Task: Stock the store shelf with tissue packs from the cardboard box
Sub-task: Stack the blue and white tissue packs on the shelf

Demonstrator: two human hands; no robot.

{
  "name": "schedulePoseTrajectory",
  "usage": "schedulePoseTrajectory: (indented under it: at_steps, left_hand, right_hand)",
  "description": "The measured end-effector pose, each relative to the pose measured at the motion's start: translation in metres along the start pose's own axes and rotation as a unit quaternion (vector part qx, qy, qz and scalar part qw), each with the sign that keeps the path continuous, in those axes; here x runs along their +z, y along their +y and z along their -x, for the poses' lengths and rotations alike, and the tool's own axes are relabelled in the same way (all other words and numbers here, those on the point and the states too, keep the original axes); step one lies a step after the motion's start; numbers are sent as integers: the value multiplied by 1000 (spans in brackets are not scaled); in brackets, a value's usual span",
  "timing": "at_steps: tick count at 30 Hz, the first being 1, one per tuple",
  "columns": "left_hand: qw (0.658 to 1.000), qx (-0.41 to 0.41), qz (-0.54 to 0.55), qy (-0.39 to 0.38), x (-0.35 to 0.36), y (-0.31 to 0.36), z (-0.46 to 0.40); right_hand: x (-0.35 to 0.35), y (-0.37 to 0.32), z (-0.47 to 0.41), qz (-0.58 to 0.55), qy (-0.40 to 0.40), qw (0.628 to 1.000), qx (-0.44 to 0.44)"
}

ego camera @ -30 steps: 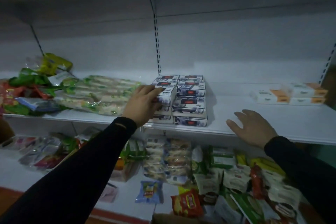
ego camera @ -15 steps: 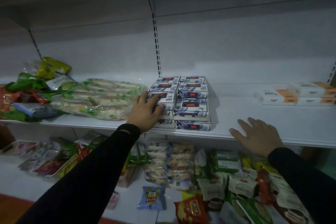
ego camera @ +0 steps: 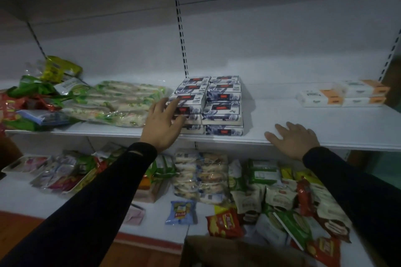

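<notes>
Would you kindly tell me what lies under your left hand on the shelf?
The left hand rests on the front-left tissue packs, stacked on the shelf. The hand covers their front left corner.

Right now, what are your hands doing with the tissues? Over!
Left hand open, fingers on the tissue packs. Right hand flat on the shelf edge. Nothing blocking the bare space beside the stack.

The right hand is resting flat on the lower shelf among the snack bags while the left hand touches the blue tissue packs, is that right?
Not quite. The right hand rests flat on the front edge of the same shelf that holds the blue tissue packs, not the lower one. The left hand does touch the packs. The head view shows it.
</notes>
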State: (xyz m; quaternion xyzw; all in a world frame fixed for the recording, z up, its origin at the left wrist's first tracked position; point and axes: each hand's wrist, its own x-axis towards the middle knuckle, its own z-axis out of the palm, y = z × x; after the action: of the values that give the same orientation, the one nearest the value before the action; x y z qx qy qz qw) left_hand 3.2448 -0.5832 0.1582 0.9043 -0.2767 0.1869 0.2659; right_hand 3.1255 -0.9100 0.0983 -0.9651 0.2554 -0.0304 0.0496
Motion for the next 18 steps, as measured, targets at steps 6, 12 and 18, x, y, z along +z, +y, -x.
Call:
schedulePoseTrajectory:
  at_steps: [6, 12, 18]
  left_hand:
    - [998, -12, 49, -47, 10, 2, 69]
    - [986, -20, 77, -149, 59, 15, 164]
    - [955, -79, 93, -272, 118, 16, 233]
  right_hand:
    - [10, -8, 56, -64, 69, 993, -66]
    - [47, -6, 145, -164, 86, 972, -147]
    - [123, 8, 211, -171, -72, 973, -139]
